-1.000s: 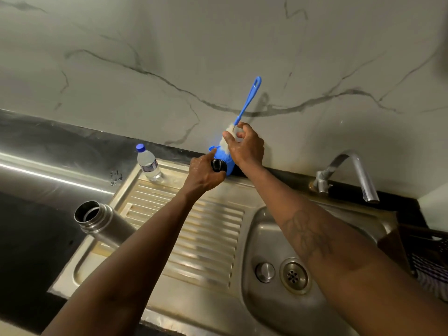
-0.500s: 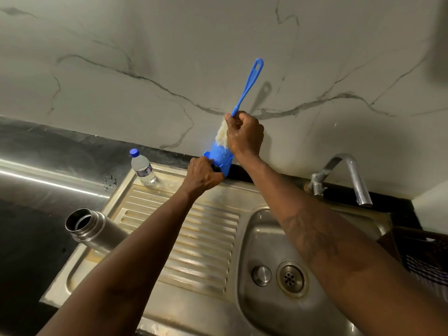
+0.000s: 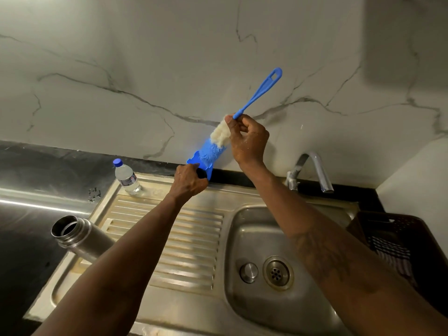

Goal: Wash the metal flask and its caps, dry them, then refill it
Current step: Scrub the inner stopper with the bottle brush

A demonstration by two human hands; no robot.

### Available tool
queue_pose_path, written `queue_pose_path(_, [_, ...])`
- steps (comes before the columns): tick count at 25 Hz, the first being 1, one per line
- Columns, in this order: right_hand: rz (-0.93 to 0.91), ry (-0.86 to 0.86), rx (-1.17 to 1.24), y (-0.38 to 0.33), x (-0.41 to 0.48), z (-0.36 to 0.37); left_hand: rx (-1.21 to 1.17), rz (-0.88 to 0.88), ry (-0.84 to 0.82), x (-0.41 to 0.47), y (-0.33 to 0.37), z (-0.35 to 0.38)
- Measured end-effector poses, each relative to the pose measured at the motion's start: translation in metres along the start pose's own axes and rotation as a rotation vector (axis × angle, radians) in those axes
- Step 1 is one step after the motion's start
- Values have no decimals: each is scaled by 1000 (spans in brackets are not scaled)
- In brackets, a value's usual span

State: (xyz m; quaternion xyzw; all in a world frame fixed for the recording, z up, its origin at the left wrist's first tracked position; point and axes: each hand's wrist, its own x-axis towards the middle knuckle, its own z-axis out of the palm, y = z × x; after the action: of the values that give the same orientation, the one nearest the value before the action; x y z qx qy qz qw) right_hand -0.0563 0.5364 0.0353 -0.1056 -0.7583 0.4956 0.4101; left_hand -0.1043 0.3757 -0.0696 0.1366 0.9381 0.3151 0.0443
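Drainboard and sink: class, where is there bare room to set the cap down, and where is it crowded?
Bare: the drainboard between the flask and the basin; the basin floor in front of the drain. Crowded: the back-left corner by the water bottle, the left edge under the flask, the back rim below the left hand and cap.

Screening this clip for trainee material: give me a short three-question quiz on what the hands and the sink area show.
1. True or false: the metal flask is capped.
2. Where does the right hand grip the blue brush? A) the handle's loop end B) where the handle meets the bristles C) the bristle tip
3. Fill in: the left hand holds a small black ____ against the bristles.
Key: 1 false, its mouth is open; 2 B; 3 cap.
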Motion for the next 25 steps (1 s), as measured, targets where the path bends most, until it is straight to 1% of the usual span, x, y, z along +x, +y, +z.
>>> queue_pose_path(4, [-18,39,82,-3,-8,-28,-54,-23,1,-6,7,6])
queue_pose_path(6, [-58,63,62,-2,-16,-43,-156,-77,37,-15,14,10])
queue_pose_path(7, [-87,82,35,-1,-22,-50,-305,-145,51,-21,18,13])
queue_pose_path(8, [-106,100,15,0,-30,-57,-551,-254,41,-28,27,14])
queue_pose_path(10, [-68,92,45,4,-49,-71,-1202,-491,-35,-47,43,20])
queue_pose_path(11, [-28,61,88,7,-59,-78,-1489,-561,-76,-57,51,24])
queue_pose_path(12, [11,18,131,9,-69,-85,-1671,-591,-101,-67,59,26])
queue_pose_path(14, [107,-116,227,14,-89,-99,-1882,-605,-100,-80,75,31])
queue_pose_path(16, [235,-325,346,18,-107,-116,-1975,-611,-52,-87,91,36])
queue_pose_path(17, [261,-437,365,21,-114,-125,-1988,-619,-23,-89,97,38])
queue_pose_path(20, [299,-746,391,32,-129,-153,-1927,-632,6,-94,106,46])
queue_pose_path(23, [397,-920,326,35,-127,-172,-1923,-593,20,-107,113,52])
queue_pose_path(25, [553,-988,349,31,-123,-180,-1922,-645,40,-112,117,57])
